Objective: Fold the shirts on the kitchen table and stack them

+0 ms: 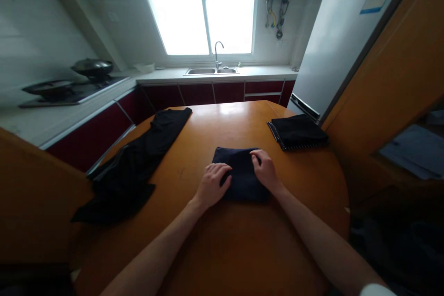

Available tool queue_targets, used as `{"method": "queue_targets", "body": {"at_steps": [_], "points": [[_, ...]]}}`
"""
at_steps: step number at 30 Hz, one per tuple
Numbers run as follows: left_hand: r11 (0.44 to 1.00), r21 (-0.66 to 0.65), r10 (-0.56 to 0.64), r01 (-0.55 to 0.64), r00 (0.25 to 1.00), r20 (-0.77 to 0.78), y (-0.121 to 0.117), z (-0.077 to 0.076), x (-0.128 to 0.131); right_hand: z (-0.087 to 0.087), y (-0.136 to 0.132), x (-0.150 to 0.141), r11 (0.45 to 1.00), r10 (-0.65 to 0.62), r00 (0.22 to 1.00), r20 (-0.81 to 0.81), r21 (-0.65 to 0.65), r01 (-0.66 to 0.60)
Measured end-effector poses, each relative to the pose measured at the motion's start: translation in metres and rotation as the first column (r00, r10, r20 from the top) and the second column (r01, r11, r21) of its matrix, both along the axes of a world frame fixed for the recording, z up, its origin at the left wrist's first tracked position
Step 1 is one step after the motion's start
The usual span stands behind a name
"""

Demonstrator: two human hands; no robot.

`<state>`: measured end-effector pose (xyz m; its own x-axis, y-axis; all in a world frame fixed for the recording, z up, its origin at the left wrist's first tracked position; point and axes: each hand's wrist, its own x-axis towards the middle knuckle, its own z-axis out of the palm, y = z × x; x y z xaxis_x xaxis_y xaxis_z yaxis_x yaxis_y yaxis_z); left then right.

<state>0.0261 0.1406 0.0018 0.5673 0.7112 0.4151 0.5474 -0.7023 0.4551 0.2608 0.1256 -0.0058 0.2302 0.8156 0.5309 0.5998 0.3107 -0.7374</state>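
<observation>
"Resting on something, was the left hand (212,183)?"

"Yes, on the left part of the navy cloth (242,173), its fingers loosely bent and its thumb apart from them."

"And the right hand (265,169)?"

"It lay on the cloth's right side, fingers curled. I couldn't tell whether it pinched any fabric."

"So where was the cloth?"

"Flat on the table (215,129), folded small under both hands, its middle bare between them."

"What else was about?"

"Well to the left of the left hand, a long black garment (144,150) lay spread out. Beyond the right hand and to its right sat a folded black bundle (300,132), apart from the cloth. Far ahead of both hands was the sink (201,71); ahead and far left of the left hand, a stove (74,95)."
</observation>
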Motion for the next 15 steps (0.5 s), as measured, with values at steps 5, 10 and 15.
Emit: {"method": "queue_targets", "body": {"at_steps": [5, 10, 15], "points": [[0.968, -0.083, -0.25, 0.237, 0.939, -0.236, -0.033, -0.006, 0.017, -0.033, 0.026, 0.04, 0.984, -0.059, 0.994, -0.096, -0.171, 0.042], [0.916, -0.31, -0.284, 0.256, 0.958, -0.046, -0.01, -0.012, 0.012, -0.035, 0.023, 0.034, 0.989, 0.004, 0.98, -0.198, -0.145, -0.033], [0.548, -0.761, 0.2, 0.347, 0.829, 0.522, 0.021, -0.01, -0.008, -0.032, 0.02, 0.033, 0.991, -0.024, 0.963, -0.267, -0.135, -0.013]]}}
